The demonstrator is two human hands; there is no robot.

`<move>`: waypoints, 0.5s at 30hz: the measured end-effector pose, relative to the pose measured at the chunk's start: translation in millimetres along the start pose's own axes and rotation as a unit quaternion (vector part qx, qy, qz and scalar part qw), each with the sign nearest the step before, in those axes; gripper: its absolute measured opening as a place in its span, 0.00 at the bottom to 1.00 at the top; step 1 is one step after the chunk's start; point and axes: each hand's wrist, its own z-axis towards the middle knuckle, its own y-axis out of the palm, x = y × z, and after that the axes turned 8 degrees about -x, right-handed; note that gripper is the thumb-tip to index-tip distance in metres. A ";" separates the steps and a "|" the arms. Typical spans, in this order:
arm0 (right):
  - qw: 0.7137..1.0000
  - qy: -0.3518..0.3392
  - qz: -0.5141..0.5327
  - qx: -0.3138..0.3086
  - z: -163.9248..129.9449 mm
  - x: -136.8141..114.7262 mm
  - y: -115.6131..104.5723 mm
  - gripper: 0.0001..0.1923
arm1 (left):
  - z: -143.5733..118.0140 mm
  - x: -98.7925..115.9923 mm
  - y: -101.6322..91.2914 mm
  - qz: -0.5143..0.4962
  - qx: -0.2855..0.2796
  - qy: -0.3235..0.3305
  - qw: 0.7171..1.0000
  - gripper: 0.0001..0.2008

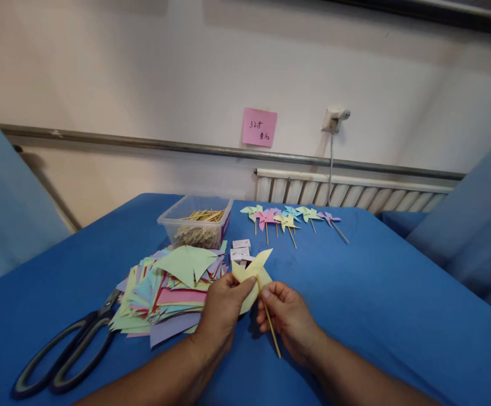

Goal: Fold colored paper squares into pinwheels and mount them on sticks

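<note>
- Head view: the blue table (376, 293) is bounded at its far edge by the wall; its surface is exposed right of the right hand (290, 316), while the left side is occupied by stacked paper (182, 296) and scissors (106, 309).
- The yellow pinwheel (259, 264) is pointed away from the person, its stick (273, 332) slanting nearward and rightward.
- It is held between both hands: paper pinched by the left hand (224, 304), stick gripped by the right's fingertips.
</note>
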 end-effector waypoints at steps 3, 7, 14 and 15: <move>1.000 -0.001 -0.002 0.000 -0.2 -0.1 0.0 0.19 | 0.1 -2.5 -0.6 0.003 0.006 0.003 1.000 0.12; 1.000 -0.002 -0.006 -0.001 -0.5 -0.5 0.2 0.19 | 0.0 -4.7 -0.9 0.000 0.009 0.006 1.000 0.13; 1.000 -0.007 -0.009 -0.004 0.7 1.4 -1.1 0.19 | 1.1 -1.9 -0.2 0.005 0.011 0.006 1.000 0.13; 1.000 -0.008 -0.008 -0.005 0.9 1.9 -1.4 0.19 | 0.8 -1.4 0.0 0.007 0.013 0.006 1.000 0.13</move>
